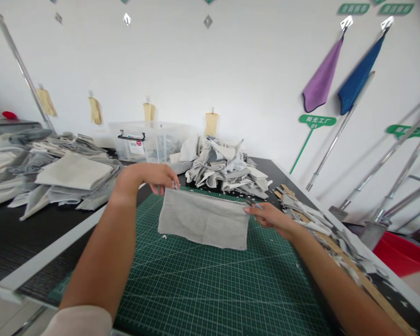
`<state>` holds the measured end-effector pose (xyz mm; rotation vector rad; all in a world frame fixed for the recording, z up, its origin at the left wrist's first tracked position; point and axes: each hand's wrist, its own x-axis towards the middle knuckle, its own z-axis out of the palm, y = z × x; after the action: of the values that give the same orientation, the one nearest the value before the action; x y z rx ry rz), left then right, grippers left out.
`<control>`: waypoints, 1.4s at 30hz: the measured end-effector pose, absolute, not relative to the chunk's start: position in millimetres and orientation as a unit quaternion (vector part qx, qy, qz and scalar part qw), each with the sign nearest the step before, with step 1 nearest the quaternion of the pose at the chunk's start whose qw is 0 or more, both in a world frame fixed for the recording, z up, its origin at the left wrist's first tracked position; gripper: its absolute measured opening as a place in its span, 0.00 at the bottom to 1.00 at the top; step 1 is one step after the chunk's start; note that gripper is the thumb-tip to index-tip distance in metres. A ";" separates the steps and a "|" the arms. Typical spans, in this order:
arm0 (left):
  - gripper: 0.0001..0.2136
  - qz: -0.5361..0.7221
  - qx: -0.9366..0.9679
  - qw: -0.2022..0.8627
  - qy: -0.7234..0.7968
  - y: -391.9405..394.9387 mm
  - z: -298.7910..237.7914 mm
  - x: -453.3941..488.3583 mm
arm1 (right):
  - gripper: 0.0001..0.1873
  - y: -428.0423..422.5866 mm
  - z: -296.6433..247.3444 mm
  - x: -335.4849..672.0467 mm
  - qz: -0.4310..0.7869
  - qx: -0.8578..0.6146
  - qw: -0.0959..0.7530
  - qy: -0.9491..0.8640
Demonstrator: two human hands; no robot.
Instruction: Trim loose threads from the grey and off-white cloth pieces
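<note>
Over the green mat (213, 289), outstretched left grip (161, 176) and right grip (269, 217) pinch a grey cloth's (205, 218) top edge.

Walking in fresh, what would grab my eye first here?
First, the grey cloth held between the left hand and right hand over the green cutting mat. Then the heap of fabric scraps beyond it, and the purple cloth and blue cloth hanging at upper right.

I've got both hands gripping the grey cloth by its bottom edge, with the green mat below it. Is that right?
Wrong edge: the head view shows the left hand and right hand gripping the grey cloth by its top edge. The green mat is below it, as you say.
</note>
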<state>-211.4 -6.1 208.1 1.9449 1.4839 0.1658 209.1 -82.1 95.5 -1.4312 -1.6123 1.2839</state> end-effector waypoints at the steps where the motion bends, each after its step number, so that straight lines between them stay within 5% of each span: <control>1: 0.09 0.015 0.728 0.351 0.588 3.1 197.3 -208.1 | 0.27 -79.6 84.8 206.9 0.490 -0.543 0.302 -0.612; 3: 0.07 -0.033 0.709 0.325 0.625 20.6 173.9 -197.5 | 0.26 -75.7 66.4 203.7 0.485 -0.548 0.279 -0.622; 8: 0.07 0.106 0.795 0.187 0.566 41.2 121.9 -135.0 | 0.25 -69.2 43.1 202.5 0.418 -0.574 0.237 -0.663; 10: 0.04 0.153 0.826 0.189 0.508 35.7 104.1 -97.8 | 0.25 -66.2 39.5 203.6 0.382 -0.572 0.254 -0.680; 14: 0.16 0.269 0.876 0.261 0.303 12.9 62.2 -33.7 | 0.24 -59.9 32.1 206.4 0.285 -0.569 0.298 -0.711; 19: 0.16 0.322 0.877 0.208 0.290 -0.8 18.9 -9.3 | 0.21 -56.4 22.8 207.8 0.230 -0.582 0.341 -0.702; 28: 0.12 0.381 0.826 0.267 0.319 1.2 7.9 -3.6 | 0.21 -61.6 17.1 205.2 0.207 -0.576 0.408 -0.677; 42: 0.14 0.412 0.791 0.354 0.280 -3.7 8.4 -1.1 | 0.21 -67.7 22.7 198.8 0.201 -0.573 0.381 -0.698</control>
<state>-1.1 -3.7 8.4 2.0451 0.7236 1.0662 198.8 -67.7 22.7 -1.4625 -1.7806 0.5121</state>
